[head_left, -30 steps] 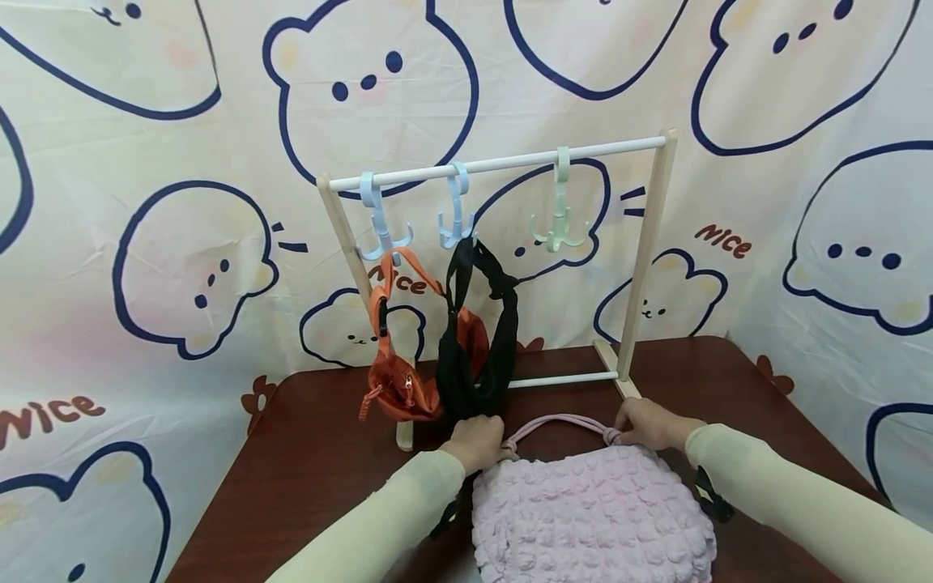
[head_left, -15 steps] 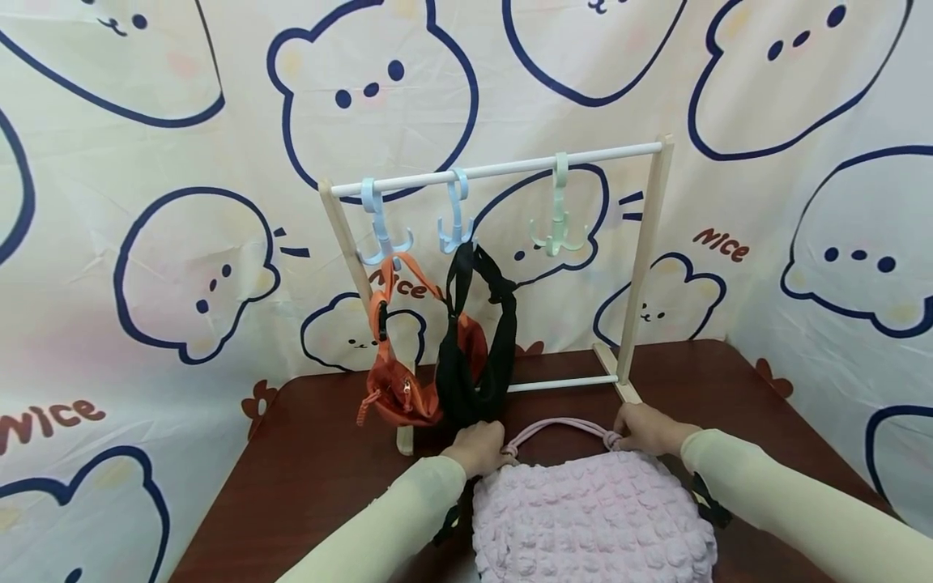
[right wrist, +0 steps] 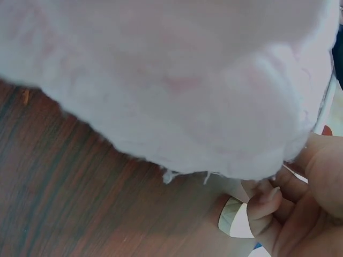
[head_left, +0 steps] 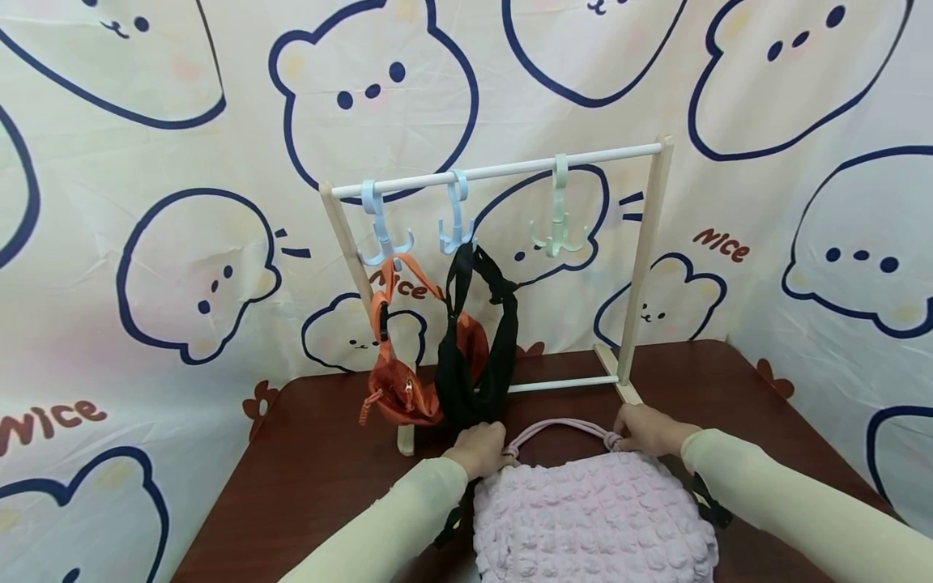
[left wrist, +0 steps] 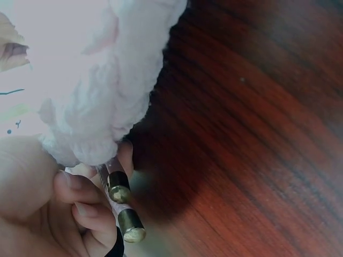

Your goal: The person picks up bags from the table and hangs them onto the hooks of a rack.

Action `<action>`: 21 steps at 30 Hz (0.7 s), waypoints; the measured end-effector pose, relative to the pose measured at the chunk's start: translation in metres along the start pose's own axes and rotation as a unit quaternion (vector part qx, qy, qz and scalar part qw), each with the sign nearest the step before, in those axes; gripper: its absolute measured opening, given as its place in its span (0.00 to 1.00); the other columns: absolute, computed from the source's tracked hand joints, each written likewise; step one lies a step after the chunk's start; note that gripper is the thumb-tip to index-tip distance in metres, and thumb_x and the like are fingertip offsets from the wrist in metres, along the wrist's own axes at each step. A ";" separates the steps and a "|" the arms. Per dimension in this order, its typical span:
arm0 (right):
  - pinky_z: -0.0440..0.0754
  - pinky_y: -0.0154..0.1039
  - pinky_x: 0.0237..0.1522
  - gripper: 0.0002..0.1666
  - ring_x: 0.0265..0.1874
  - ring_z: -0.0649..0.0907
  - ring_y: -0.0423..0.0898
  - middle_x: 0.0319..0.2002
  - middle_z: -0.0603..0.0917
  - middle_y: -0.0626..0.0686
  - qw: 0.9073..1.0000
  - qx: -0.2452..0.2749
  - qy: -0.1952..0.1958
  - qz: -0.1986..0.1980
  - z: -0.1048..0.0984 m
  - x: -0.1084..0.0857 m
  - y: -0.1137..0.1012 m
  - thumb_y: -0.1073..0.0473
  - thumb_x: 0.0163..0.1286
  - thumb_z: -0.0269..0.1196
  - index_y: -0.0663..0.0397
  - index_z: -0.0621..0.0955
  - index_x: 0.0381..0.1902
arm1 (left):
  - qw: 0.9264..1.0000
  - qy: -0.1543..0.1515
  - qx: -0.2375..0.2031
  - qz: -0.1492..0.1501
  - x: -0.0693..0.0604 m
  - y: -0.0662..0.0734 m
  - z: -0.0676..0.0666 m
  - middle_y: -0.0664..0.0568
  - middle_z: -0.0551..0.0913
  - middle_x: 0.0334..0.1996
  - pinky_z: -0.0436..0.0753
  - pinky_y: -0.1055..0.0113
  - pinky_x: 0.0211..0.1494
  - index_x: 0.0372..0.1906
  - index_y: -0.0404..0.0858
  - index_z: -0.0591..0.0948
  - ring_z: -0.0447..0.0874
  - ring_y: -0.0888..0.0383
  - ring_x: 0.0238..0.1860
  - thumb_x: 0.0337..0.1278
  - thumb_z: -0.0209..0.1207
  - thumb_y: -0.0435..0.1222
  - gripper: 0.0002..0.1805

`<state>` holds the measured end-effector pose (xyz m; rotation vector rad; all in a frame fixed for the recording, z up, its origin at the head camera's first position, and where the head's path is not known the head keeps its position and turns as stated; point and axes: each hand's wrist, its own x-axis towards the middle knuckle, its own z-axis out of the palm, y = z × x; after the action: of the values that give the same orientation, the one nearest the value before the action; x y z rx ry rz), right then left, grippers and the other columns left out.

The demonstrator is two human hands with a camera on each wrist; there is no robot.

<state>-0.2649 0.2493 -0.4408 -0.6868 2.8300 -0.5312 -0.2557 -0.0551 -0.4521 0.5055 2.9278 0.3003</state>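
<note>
One pink bag point(head_left: 594, 518) occupies five o'clock in the head view, over the table point(head_left: 306, 453); its base is cut off, so its support cannot be told. Left hand point(head_left: 481, 450), at the bag's ten o'clock, and right hand point(head_left: 651, 430), at one o'clock, are curled closed at the two ends of its handle point(head_left: 561, 421). Beyond, towards twelve o'clock, stands a rack point(head_left: 510, 168) with a black bag point(head_left: 453, 376) at eleven and an orange bag point(head_left: 399, 389) at ten. The step in hand appears to be securing the handle; the next move probably calls for evenly matched hands, since soft cloth would sag.
</note>
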 end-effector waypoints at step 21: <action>0.77 0.34 0.29 0.02 0.27 0.77 0.37 0.30 0.88 0.49 1.000 0.006 -0.003 0.002 0.000 -0.001 -0.001 0.66 0.61 0.72 0.60 0.89 0.32 | 1.000 0.000 0.003 0.003 0.002 0.002 0.000 0.56 0.75 0.19 0.71 0.66 0.26 0.26 0.42 0.78 0.71 0.62 0.21 0.55 0.71 0.50 0.19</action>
<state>-0.2637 0.2487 -0.4407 -0.6804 2.8196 -0.5456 -0.2575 -0.0528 -0.4522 0.5151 2.9286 0.2920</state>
